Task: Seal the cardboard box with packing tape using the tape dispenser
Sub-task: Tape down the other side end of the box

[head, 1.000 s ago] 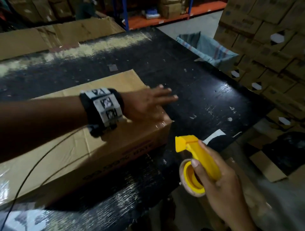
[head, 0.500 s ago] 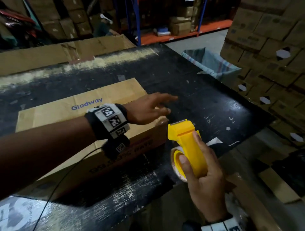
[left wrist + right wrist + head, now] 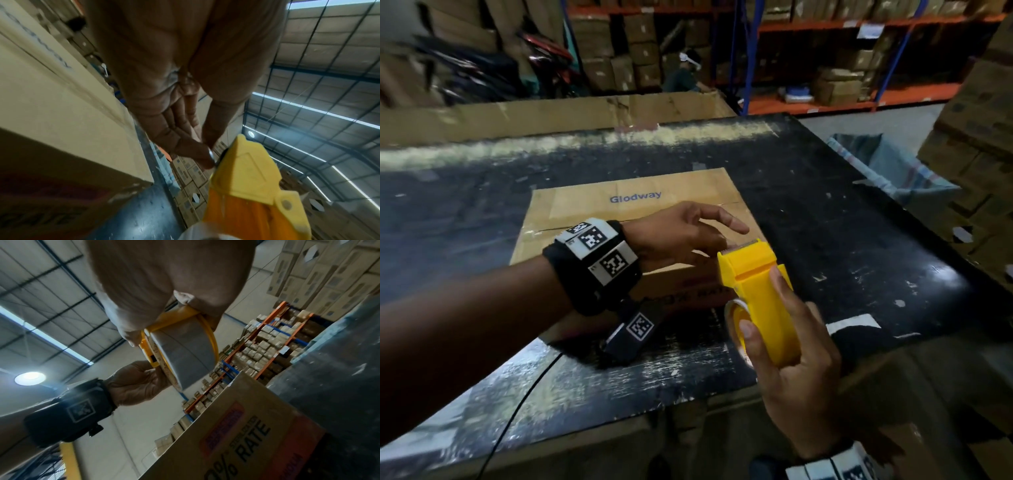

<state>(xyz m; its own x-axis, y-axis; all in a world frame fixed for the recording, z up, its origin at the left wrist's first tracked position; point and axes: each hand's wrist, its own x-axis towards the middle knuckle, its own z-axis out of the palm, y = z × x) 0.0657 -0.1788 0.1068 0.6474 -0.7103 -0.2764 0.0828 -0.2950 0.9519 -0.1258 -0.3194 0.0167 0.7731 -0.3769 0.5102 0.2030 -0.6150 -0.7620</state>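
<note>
- the cardboard box (image 3: 633, 205) lies flat on the black worktop (image 3: 842, 240), closed, with "glodway" printed in blue on its top face.
- the right wrist view shows the box's side panel, not readable from the head: big black letters "rate" after a "%" sign, smaller print above it, and a red-and-blue label too blurred to read.
- the right hand (image 3: 791, 370) holds the yellow tape dispenser (image 3: 760, 294) just off the box's near right corner, fingers wrapped round its body, thumb along the side over the tape roll (image 3: 183, 352).
- the roll's card core carries printing that is too small to read; only the right wrist view shows the roll's grey face.
- the left hand (image 3: 681, 236) hovers over the box's right end with fingers loosely extended; its fingertips (image 3: 203, 155) reach the dispenser's front edge. in the left wrist view thumb and forefinger come together there, but whether they pinch the tape end i cannot tell.
- both wrists wear black bands (image 3: 599, 260) with square black-and-white marker tags.
- beyond the box, the head view shows orange-and-blue shelving (image 3: 859, 99) stacked with cartons.
</note>
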